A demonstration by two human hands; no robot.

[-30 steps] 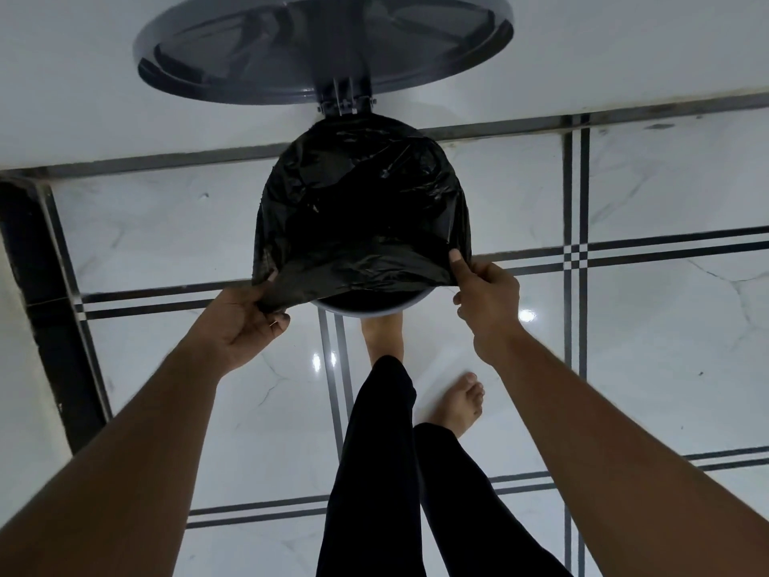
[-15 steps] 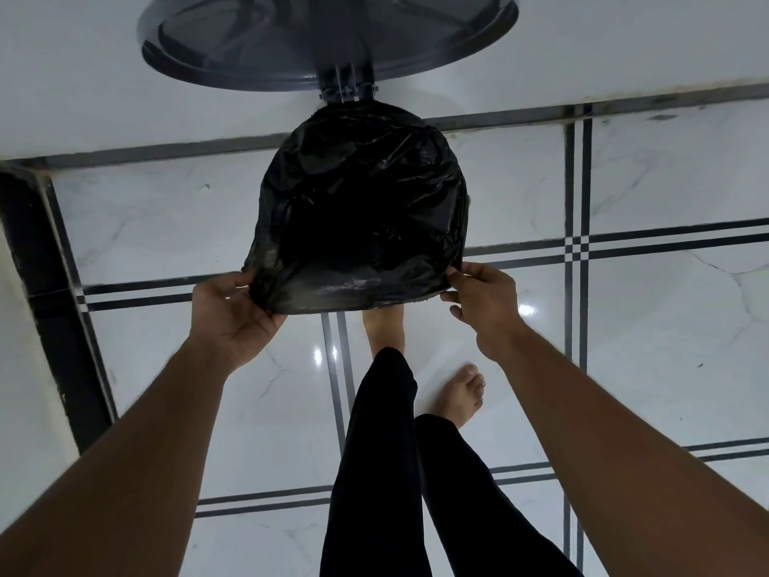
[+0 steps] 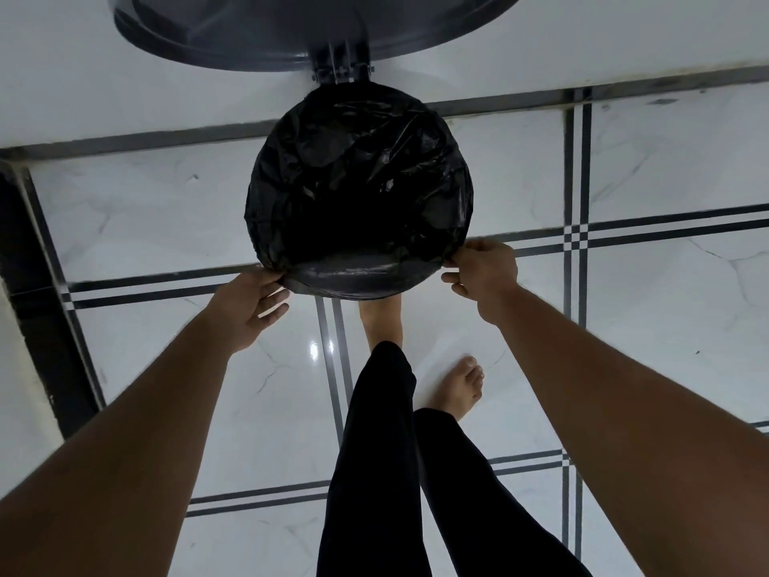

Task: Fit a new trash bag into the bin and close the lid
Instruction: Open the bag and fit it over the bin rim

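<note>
Both hands pinch the folded hem of the black trash bag [image 3: 360, 193], which is stretched across the mouth of the bin at picture centre. Left hand [image 3: 249, 304], at about 7 o'clock of the bin mouth, holds the film between thumb and fingers, the remaining fingers loosely spread. Right hand [image 3: 482, 270], at about 4 o'clock, nips the hem in a narrow finger-and-thumb grip. The bin's own wall is hidden under the film. The round lid [image 3: 249, 35] stands open at 12 o'clock, its hinge [image 3: 341, 66] just beyond the bag's far edge. One bare foot [image 3: 380, 322] sits at 6 o'clock, partly beneath the bin. The film appears thin, light, limp and slick, and liable to tear if over-stretched; the doubled hem is the soundest place to hold, with pull spread evenly around the rim.
</note>
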